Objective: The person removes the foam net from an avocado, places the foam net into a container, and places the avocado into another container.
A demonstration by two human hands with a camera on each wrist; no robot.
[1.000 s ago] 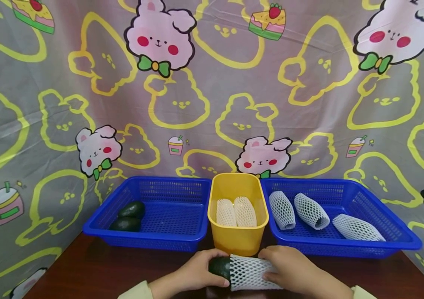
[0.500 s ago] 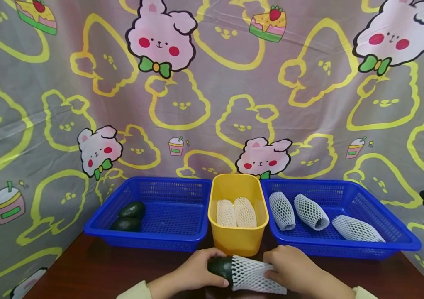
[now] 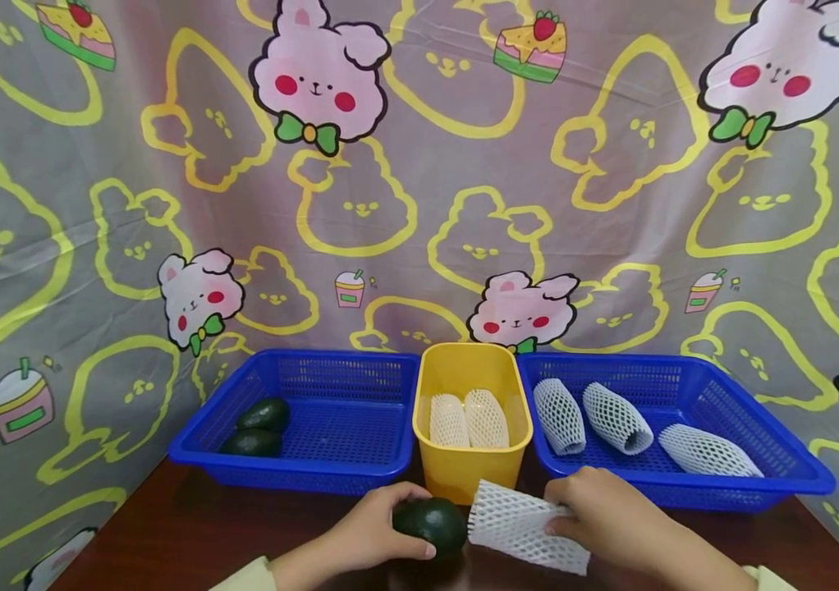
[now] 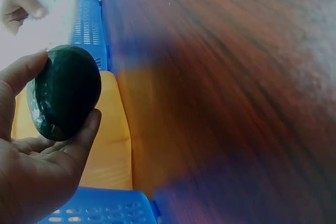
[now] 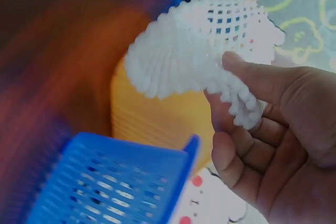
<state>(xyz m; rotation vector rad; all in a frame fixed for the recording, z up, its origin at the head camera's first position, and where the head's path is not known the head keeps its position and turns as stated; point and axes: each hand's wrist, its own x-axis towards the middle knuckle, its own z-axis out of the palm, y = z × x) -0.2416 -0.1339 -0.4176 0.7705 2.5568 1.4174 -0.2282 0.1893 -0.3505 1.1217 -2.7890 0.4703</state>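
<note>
My left hand [image 3: 368, 525] grips a bare dark green avocado [image 3: 436, 528] above the table front. In the left wrist view, thumb and fingers curl round the avocado [image 4: 68, 90]. Just to its right, my right hand [image 3: 604, 510] pinches a white foam net sleeve [image 3: 511, 527] by its right end. The sleeve's left end stands close beside the avocado, apart from it. In the right wrist view the foam net sleeve [image 5: 173, 51] hangs partly flattened between thumb and fingers.
Behind the hands stands a yellow bin [image 3: 473, 472] with two foam-net pieces [image 3: 449, 423] inside. A blue basket [image 3: 301, 472] at left holds two avocados [image 3: 263, 414]. Another blue basket [image 3: 685, 488] at right holds three net-covered pieces [image 3: 615, 419]. A patterned curtain [image 3: 419, 164] hangs behind.
The foam net sleeve has come off the avocado, moving right with my right hand. The left hand has shifted slightly left with the avocado, now uncovered.
</note>
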